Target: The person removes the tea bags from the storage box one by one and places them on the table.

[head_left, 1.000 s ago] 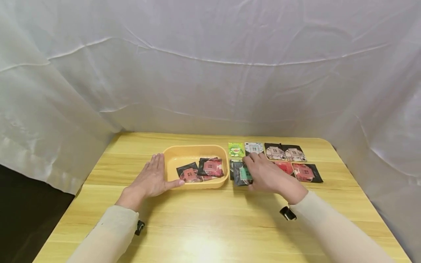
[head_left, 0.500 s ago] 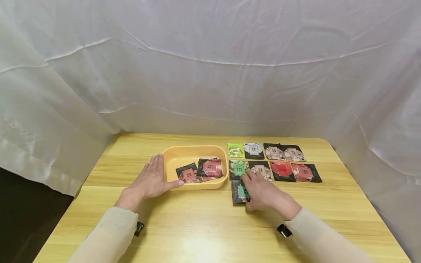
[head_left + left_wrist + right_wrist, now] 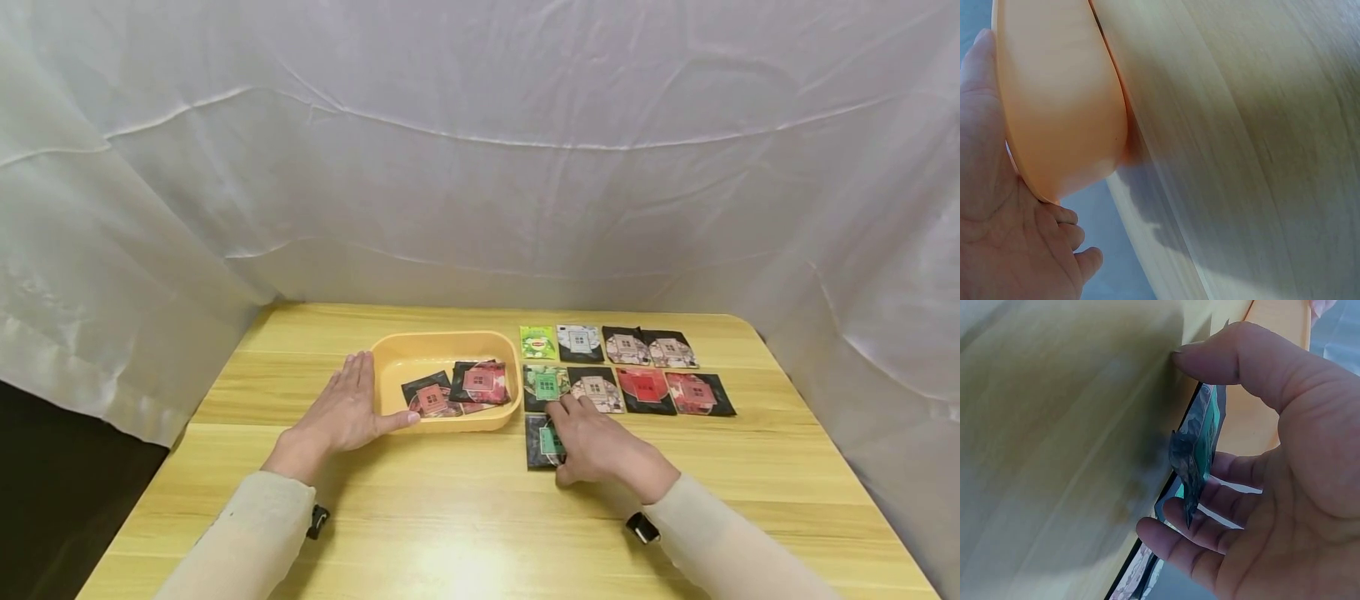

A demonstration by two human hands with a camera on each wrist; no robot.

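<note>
A yellow tray (image 3: 386, 421) holds several dark and red tea sachets (image 3: 480, 381). My left hand (image 3: 341, 408) lies along its left end, fingers straight and thumb over the front rim; the left wrist view shows the palm against the tray wall (image 3: 1063, 106). My right hand (image 3: 600, 442) holds a dark tea sachet with a green label (image 3: 542, 442) by its edges. In the right wrist view the thumb is at one edge of that sachet (image 3: 1194, 444) and the fingers (image 3: 1191, 550) reach behind it. It lies just below a green-labelled sachet (image 3: 545, 385).
Two rows of sachets stand right of the tray: a yellow-green one (image 3: 537, 342), a white-and-black one (image 3: 580, 343) and two dark ones at the back, a red one (image 3: 645, 390) and others in front. A pale curtain (image 3: 480, 208) surrounds the wooden table (image 3: 450, 517).
My right hand has brought the dark green-labelled sachet toward me from over the second row, then slightly left, setting it below that row. The left hand and tray have stayed put.
</note>
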